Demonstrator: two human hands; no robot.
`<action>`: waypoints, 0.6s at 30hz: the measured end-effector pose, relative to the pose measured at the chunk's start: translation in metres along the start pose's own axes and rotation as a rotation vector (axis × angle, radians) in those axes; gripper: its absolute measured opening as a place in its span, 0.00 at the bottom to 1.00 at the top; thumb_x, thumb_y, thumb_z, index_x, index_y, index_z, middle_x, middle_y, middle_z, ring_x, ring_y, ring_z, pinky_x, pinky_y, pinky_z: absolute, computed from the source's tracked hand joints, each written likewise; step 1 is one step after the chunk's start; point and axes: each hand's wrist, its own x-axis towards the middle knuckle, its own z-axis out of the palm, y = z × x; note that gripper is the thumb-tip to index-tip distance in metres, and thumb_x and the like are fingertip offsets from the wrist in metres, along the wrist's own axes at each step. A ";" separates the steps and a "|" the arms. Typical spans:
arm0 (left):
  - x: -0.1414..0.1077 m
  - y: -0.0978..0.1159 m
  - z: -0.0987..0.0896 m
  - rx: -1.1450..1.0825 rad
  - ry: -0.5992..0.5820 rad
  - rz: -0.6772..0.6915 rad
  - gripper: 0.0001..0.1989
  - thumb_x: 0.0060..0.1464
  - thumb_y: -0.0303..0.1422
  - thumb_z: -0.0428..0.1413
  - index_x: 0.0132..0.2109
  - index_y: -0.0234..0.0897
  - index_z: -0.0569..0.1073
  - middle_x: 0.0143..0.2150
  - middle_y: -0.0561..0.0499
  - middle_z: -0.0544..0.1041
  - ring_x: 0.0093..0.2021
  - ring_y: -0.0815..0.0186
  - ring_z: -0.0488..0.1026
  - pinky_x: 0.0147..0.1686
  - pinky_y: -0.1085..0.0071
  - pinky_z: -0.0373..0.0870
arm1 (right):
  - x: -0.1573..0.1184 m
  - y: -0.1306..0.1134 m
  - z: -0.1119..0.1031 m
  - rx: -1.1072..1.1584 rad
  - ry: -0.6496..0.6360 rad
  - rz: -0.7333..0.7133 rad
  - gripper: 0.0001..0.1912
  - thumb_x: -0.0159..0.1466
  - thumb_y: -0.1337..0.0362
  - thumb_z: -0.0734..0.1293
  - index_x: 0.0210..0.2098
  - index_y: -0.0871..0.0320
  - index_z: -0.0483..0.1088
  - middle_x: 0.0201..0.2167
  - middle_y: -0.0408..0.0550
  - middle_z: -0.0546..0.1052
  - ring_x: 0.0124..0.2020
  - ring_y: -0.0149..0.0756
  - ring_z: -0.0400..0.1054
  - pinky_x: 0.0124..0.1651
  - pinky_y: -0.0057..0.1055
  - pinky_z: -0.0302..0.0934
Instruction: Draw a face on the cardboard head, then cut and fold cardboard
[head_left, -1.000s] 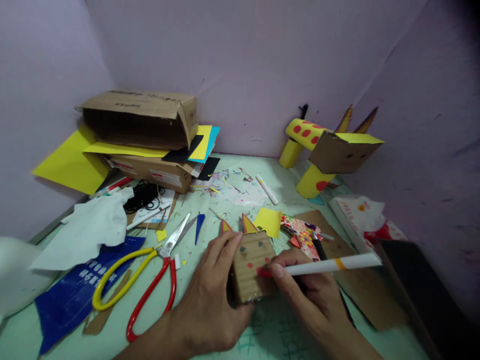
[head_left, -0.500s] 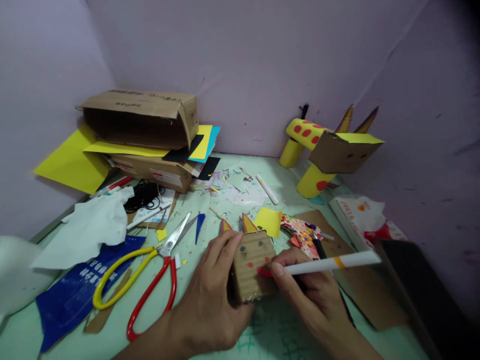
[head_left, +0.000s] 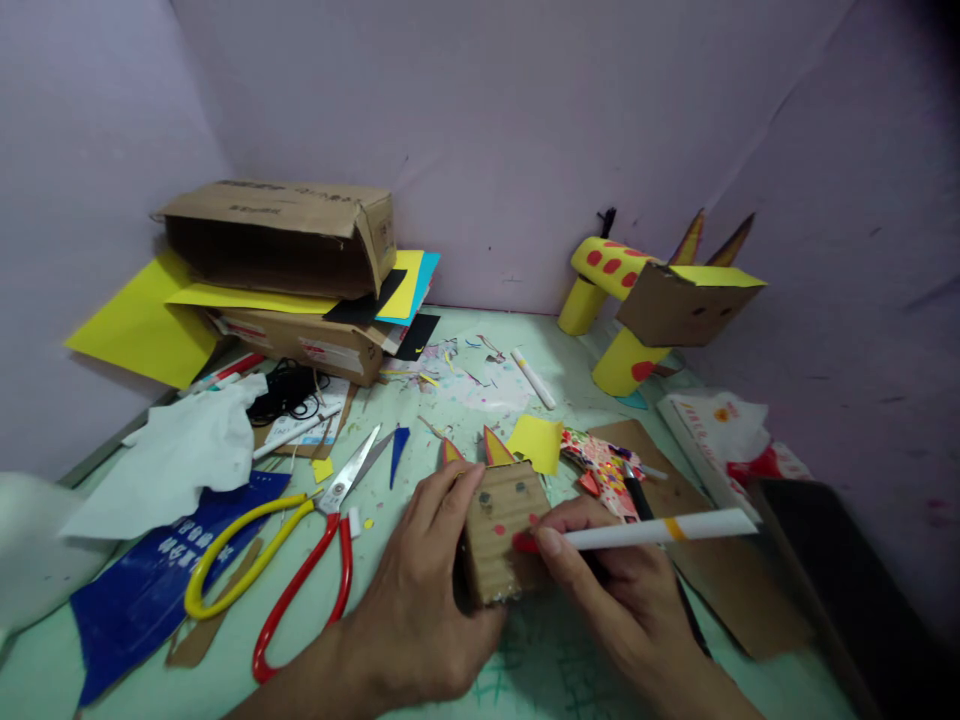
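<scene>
Cardboard head (head_left: 501,562) is at the lower middle of the frame, and my left hand (head_left: 420,580) grasps it along its left side. I judge it light, rather stiff and not slippery, but its walls could dent if I press strongly. Its pointed ears (head_left: 498,449) look fragile, so the sides seem the better place to hold. My right hand (head_left: 626,580) pinches a white marker (head_left: 660,531), red tip near the face. Scissors (head_left: 341,487) lie at lower left; a spotted figure (head_left: 686,310) stands at upper right.
</scene>
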 end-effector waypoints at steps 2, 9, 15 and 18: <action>0.000 0.000 0.000 0.003 0.002 -0.004 0.44 0.43 0.26 0.56 0.65 0.39 0.44 0.64 0.37 0.54 0.64 0.48 0.55 0.60 0.46 0.60 | -0.001 0.000 0.000 -0.005 -0.002 0.001 0.06 0.65 0.67 0.63 0.31 0.53 0.69 0.22 0.35 0.72 0.23 0.24 0.67 0.26 0.16 0.61; -0.001 0.000 0.000 -0.003 -0.001 0.002 0.45 0.42 0.27 0.56 0.65 0.39 0.44 0.64 0.36 0.54 0.65 0.48 0.54 0.60 0.45 0.60 | -0.001 0.001 -0.002 -0.057 0.005 -0.013 0.07 0.65 0.67 0.62 0.30 0.53 0.69 0.21 0.36 0.72 0.22 0.24 0.66 0.26 0.17 0.60; 0.000 0.001 -0.001 -0.004 0.005 0.000 0.44 0.43 0.26 0.56 0.65 0.40 0.44 0.64 0.36 0.54 0.64 0.47 0.56 0.59 0.44 0.61 | 0.001 0.000 0.000 -0.037 0.018 -0.018 0.07 0.65 0.67 0.62 0.31 0.53 0.69 0.22 0.36 0.73 0.22 0.25 0.67 0.26 0.16 0.61; 0.000 0.001 -0.001 -0.005 0.011 0.008 0.44 0.43 0.26 0.55 0.65 0.40 0.44 0.64 0.35 0.54 0.64 0.46 0.55 0.58 0.42 0.61 | 0.001 -0.001 0.000 -0.037 0.011 -0.019 0.07 0.64 0.67 0.62 0.30 0.54 0.69 0.22 0.36 0.73 0.22 0.25 0.67 0.26 0.18 0.62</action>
